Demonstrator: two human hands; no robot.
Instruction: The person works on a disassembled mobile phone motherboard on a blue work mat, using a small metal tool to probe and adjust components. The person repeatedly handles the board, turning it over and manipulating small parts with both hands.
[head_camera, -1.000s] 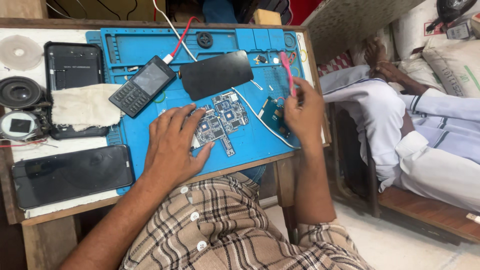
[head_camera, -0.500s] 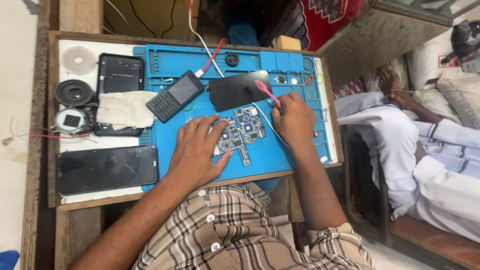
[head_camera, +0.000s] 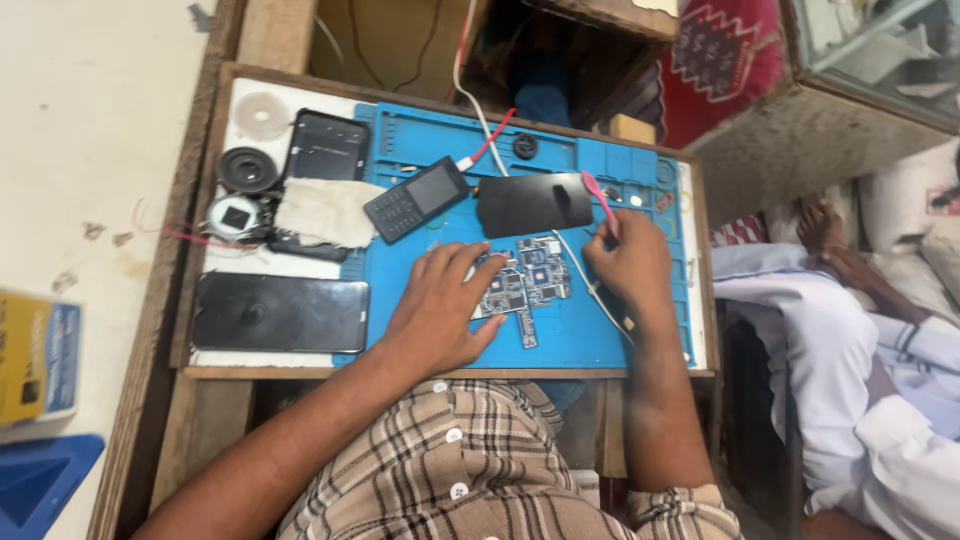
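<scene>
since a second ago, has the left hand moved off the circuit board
No. The left hand rests flat on the circuit board's left end on the blue mat, as before; only the camera shifted.

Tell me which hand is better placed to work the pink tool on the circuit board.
Right, probably. The right hand already grips the pink tool beside the circuit board, while the left hand lies flat on the board's left side, pinning it to the blue mat.

Matt blue rubbery work mat (head_camera: 600, 345) over a rough, worn wooden bench top (head_camera: 215, 200). Glossy black glass smartphone (head_camera: 280, 313); coarse off-white cloth rag (head_camera: 320, 210). Bare green circuit board (head_camera: 528, 285), metal shields dull.
</scene>
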